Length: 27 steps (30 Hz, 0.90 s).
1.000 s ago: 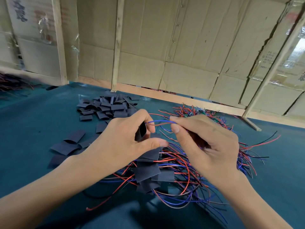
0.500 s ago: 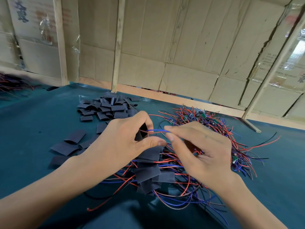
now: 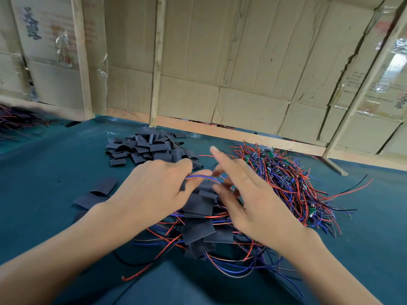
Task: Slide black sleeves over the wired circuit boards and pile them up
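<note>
Sleeves (image 3: 152, 148) lie in a loose heap at the far middle of the teal table (image 3: 44, 172): short, flat, matte black tube pieces, some creased, some gaping at the ends. A few more sleeves lie apart to the left, near the left wrist. Just in front of the hands sits a second pile (image 3: 200, 225) of sleeved pieces, dark rectangles overlapping one another with red and blue wires (image 3: 198, 256) trailing out toward the near edge.

The left hand (image 3: 154, 190) has its fingers curled, thumb and forefinger pinching a sleeve with a blue and a red wire running out of it to the right. Whether a board sits inside that sleeve cannot be told; the fingers hide most of it.

The right hand (image 3: 248, 201) is spread, fingers mostly straight and apart, forefinger raised toward the wall. Its lower fingers lie close to the wire coming from the left hand, but whether they touch it cannot be told, as the hand is blurred.

To the right, a tangle of boards (image 3: 284, 177) rests on the table: small green boards with dark parts, buried in red, blue and black wires.

Cardboard (image 3: 220, 62) on wooden strips walls the table's far side.
</note>
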Motion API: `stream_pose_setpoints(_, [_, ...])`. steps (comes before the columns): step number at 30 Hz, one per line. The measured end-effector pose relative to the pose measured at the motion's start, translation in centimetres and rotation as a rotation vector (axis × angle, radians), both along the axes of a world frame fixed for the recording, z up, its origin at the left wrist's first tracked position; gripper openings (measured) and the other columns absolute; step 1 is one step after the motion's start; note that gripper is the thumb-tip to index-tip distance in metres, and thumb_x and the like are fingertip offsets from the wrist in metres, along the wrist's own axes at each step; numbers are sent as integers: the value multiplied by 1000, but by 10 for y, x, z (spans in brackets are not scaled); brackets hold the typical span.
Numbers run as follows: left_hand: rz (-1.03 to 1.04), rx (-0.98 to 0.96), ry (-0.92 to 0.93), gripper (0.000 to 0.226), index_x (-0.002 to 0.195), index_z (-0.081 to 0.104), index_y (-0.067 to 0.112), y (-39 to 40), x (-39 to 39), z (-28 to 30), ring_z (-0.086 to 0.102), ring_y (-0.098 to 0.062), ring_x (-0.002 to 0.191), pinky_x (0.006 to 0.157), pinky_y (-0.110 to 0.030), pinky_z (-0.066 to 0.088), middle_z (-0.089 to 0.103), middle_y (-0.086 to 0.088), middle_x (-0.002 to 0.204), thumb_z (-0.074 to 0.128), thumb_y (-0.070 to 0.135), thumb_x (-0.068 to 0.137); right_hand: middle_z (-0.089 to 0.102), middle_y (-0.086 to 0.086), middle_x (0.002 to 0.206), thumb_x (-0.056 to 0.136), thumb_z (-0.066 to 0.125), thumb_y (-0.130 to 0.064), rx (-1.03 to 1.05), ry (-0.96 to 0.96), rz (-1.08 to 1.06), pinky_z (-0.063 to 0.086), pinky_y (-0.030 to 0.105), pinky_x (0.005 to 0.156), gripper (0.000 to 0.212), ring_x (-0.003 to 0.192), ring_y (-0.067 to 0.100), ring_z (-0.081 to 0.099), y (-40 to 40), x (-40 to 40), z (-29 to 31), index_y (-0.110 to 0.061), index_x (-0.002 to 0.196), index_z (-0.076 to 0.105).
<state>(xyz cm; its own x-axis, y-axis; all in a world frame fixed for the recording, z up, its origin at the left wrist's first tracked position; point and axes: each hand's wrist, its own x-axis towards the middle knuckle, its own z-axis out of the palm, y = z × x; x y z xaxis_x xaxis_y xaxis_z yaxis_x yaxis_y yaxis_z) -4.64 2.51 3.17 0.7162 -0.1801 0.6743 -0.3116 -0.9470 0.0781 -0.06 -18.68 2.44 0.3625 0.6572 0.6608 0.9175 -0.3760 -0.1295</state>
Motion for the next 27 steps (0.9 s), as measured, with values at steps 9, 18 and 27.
stream_pose_setpoints(9, [102,116,-66,49,68,34,18,18,19,-12,37,-27,32,42,-18,11,26,7,42,40,56,99,64,-32,92,87,71,-43,261,87,-195,39,0,79,33,85,-10,61,-37,7,-5,-20,111,73])
stream_pose_setpoints(18, [36,203,-244,41,70,32,23,5,32,6,41,-20,43,46,-24,21,31,8,53,63,36,93,64,-1,101,98,61,-11,289,-42,-145,43,15,87,30,90,6,58,-26,5,-26,-4,126,67])
stream_pose_setpoints(27, [133,94,-242,37,74,40,22,-6,33,1,55,-23,56,52,-27,29,51,3,61,65,43,91,67,-2,102,93,66,-15,288,-50,-122,47,22,86,28,93,14,64,-37,1,-19,-9,120,71])
